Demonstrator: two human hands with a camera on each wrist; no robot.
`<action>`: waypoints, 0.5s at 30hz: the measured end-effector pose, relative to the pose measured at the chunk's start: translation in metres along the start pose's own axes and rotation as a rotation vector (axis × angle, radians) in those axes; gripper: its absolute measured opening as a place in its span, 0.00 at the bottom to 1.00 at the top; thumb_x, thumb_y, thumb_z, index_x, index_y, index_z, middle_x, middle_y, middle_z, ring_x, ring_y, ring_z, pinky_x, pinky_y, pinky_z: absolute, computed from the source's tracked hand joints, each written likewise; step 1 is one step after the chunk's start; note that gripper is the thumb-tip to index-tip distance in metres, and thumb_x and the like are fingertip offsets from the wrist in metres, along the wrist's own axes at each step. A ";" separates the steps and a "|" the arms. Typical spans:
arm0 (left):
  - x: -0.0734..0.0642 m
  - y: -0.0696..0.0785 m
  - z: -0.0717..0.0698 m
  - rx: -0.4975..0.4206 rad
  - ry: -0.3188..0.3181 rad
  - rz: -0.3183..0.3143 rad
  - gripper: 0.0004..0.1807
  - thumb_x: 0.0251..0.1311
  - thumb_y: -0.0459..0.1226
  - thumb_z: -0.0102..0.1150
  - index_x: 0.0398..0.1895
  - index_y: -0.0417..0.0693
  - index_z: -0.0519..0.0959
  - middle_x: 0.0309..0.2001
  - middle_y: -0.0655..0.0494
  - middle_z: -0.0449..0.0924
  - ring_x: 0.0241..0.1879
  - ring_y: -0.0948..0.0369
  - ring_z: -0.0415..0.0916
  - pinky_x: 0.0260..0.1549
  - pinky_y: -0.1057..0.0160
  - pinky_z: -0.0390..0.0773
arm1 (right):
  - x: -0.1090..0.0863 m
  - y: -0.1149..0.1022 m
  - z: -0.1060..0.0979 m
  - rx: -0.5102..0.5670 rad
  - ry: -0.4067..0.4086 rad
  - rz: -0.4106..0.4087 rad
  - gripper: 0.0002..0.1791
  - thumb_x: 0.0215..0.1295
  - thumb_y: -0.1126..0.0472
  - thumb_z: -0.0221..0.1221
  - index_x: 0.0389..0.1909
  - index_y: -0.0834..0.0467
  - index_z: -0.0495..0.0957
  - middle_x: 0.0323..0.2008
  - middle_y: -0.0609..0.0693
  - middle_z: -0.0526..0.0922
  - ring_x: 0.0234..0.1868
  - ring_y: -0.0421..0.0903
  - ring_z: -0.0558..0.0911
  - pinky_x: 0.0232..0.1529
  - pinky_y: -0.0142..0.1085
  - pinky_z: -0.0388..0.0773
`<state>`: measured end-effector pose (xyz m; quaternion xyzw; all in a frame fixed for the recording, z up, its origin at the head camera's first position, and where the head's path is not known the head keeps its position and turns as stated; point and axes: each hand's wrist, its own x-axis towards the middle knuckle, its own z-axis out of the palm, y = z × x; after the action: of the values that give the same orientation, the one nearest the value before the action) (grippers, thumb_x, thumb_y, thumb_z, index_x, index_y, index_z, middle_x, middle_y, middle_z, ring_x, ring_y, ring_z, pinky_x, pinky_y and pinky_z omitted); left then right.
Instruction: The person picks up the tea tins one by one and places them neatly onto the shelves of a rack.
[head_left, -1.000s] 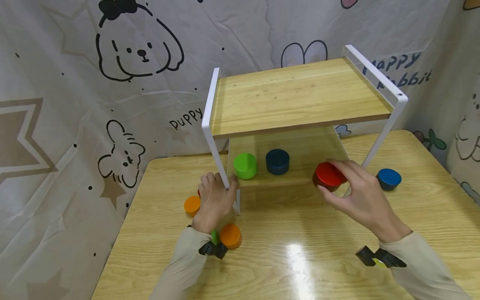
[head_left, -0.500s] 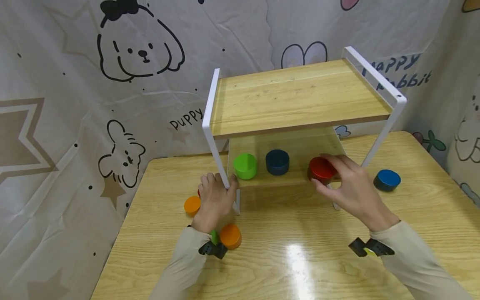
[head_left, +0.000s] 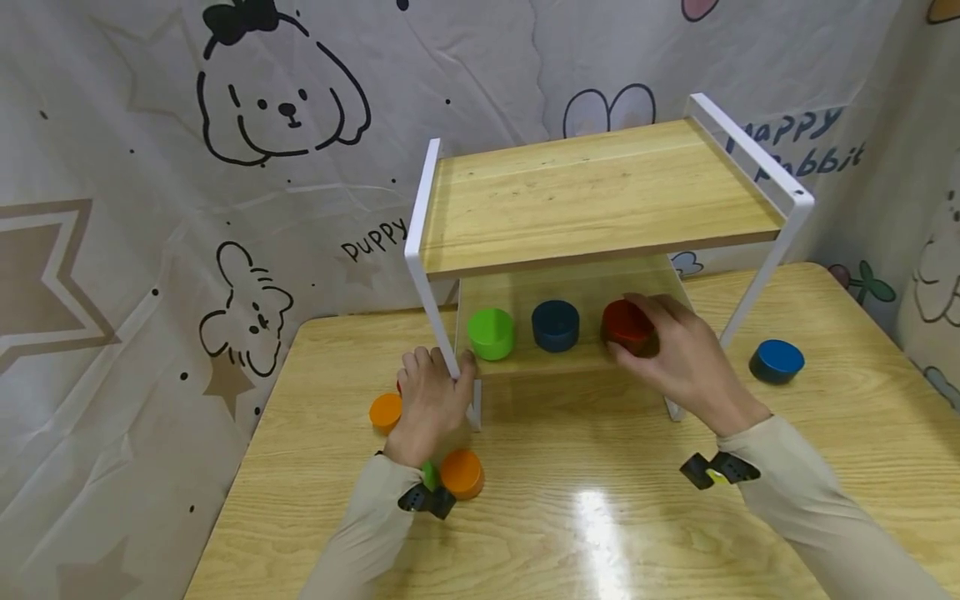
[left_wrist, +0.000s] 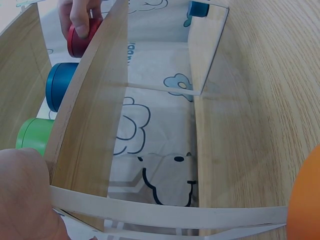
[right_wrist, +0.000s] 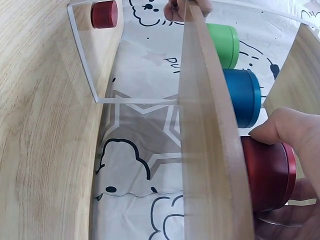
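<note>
A two-tier wooden shelf (head_left: 600, 192) with white side frames stands on the table. On its lower board are a green round tin (head_left: 491, 335) at the left and a dark blue round tin (head_left: 556, 326) in the middle. My right hand (head_left: 686, 358) holds a red round tin (head_left: 621, 321) by its sides at the right part of that board, thumb in front. In the right wrist view the red tin (right_wrist: 267, 175) lies right at the board's edge, beside the blue one. My left hand (head_left: 431, 404) grips the shelf's left front post near the lower board.
A blue tin (head_left: 777, 362) stands on the table right of the shelf. Left of it are two orange tins, one nearer (head_left: 462, 473) and one smaller (head_left: 386, 412). A green piece (head_left: 430, 476) is partly hidden by the left wrist. Patterned cloth (head_left: 300, 208) hangs behind.
My right hand has moved left and slightly farther back with the red tin, bringing it closer to the dark blue tin. The left hand stays on the post.
</note>
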<state>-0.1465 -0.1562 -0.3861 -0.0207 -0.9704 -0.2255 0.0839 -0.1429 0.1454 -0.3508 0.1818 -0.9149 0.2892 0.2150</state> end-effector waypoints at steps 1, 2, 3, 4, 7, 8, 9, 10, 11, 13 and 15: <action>0.000 0.000 0.000 -0.002 0.000 0.000 0.26 0.70 0.52 0.34 0.27 0.38 0.68 0.30 0.45 0.61 0.35 0.46 0.57 0.36 0.54 0.55 | 0.001 0.000 0.001 0.000 -0.008 0.008 0.31 0.56 0.54 0.65 0.58 0.65 0.73 0.47 0.65 0.77 0.40 0.59 0.79 0.34 0.52 0.79; 0.000 0.000 0.000 -0.003 0.001 -0.001 0.26 0.70 0.52 0.33 0.27 0.39 0.68 0.30 0.44 0.61 0.35 0.46 0.57 0.36 0.54 0.55 | 0.002 0.000 0.002 0.001 -0.014 0.013 0.31 0.56 0.53 0.65 0.58 0.65 0.73 0.48 0.65 0.77 0.40 0.59 0.79 0.34 0.52 0.79; 0.000 -0.001 0.000 -0.004 0.001 -0.003 0.26 0.70 0.52 0.33 0.27 0.39 0.68 0.30 0.44 0.61 0.35 0.46 0.57 0.36 0.54 0.55 | 0.003 0.001 0.003 0.002 -0.017 0.016 0.31 0.56 0.53 0.65 0.59 0.65 0.72 0.48 0.65 0.77 0.40 0.59 0.79 0.34 0.52 0.79; 0.000 -0.001 0.000 -0.004 -0.001 -0.005 0.26 0.70 0.52 0.33 0.27 0.39 0.68 0.30 0.44 0.61 0.35 0.46 0.57 0.36 0.54 0.55 | 0.004 0.001 0.004 0.004 -0.019 0.017 0.31 0.56 0.54 0.64 0.59 0.65 0.72 0.48 0.66 0.77 0.41 0.59 0.79 0.34 0.53 0.79; 0.000 -0.001 0.000 -0.005 -0.004 -0.012 0.26 0.70 0.52 0.33 0.27 0.39 0.68 0.30 0.44 0.61 0.35 0.46 0.57 0.36 0.54 0.55 | 0.006 0.002 0.006 0.013 -0.021 0.013 0.32 0.57 0.55 0.64 0.60 0.66 0.71 0.49 0.66 0.76 0.41 0.59 0.79 0.35 0.53 0.79; 0.000 -0.001 0.001 -0.005 -0.005 -0.014 0.26 0.70 0.52 0.34 0.28 0.39 0.68 0.30 0.44 0.61 0.35 0.46 0.57 0.36 0.54 0.55 | 0.006 0.003 0.007 0.016 -0.020 0.011 0.32 0.57 0.55 0.64 0.60 0.66 0.71 0.49 0.66 0.76 0.41 0.59 0.79 0.35 0.53 0.79; 0.000 -0.001 0.001 -0.005 -0.006 -0.015 0.26 0.70 0.52 0.34 0.28 0.39 0.68 0.30 0.44 0.61 0.35 0.46 0.57 0.36 0.54 0.55 | 0.007 0.003 0.008 0.018 -0.017 0.009 0.32 0.57 0.55 0.64 0.60 0.66 0.71 0.49 0.66 0.76 0.41 0.59 0.79 0.35 0.53 0.79; 0.000 -0.001 0.001 -0.005 -0.007 -0.015 0.26 0.70 0.52 0.34 0.28 0.39 0.68 0.30 0.44 0.61 0.35 0.46 0.57 0.36 0.54 0.55 | 0.008 0.003 0.008 0.020 -0.014 0.005 0.32 0.57 0.55 0.64 0.61 0.66 0.71 0.49 0.66 0.76 0.41 0.60 0.79 0.35 0.53 0.79; 0.000 -0.001 0.001 -0.006 -0.007 -0.013 0.26 0.70 0.52 0.34 0.27 0.39 0.68 0.30 0.44 0.61 0.35 0.47 0.57 0.36 0.54 0.55 | 0.008 0.003 0.009 0.021 -0.012 0.002 0.32 0.56 0.56 0.64 0.61 0.66 0.70 0.49 0.66 0.76 0.40 0.59 0.79 0.35 0.53 0.79; 0.000 -0.001 0.000 -0.006 -0.008 -0.009 0.26 0.70 0.52 0.34 0.27 0.39 0.68 0.30 0.45 0.61 0.35 0.47 0.57 0.35 0.54 0.55 | 0.009 0.004 0.010 0.019 -0.005 -0.002 0.32 0.56 0.56 0.65 0.60 0.66 0.71 0.49 0.66 0.76 0.40 0.59 0.79 0.35 0.53 0.79; 0.001 -0.001 0.000 -0.004 -0.009 -0.006 0.26 0.70 0.52 0.34 0.27 0.39 0.68 0.30 0.45 0.60 0.34 0.47 0.57 0.35 0.55 0.54 | 0.010 0.004 0.012 0.015 0.000 -0.006 0.32 0.56 0.56 0.65 0.60 0.66 0.71 0.49 0.65 0.76 0.40 0.59 0.79 0.35 0.52 0.78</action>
<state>-0.1472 -0.1572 -0.3864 -0.0191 -0.9704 -0.2274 0.0791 -0.1562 0.1396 -0.3566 0.1860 -0.9121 0.2956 0.2146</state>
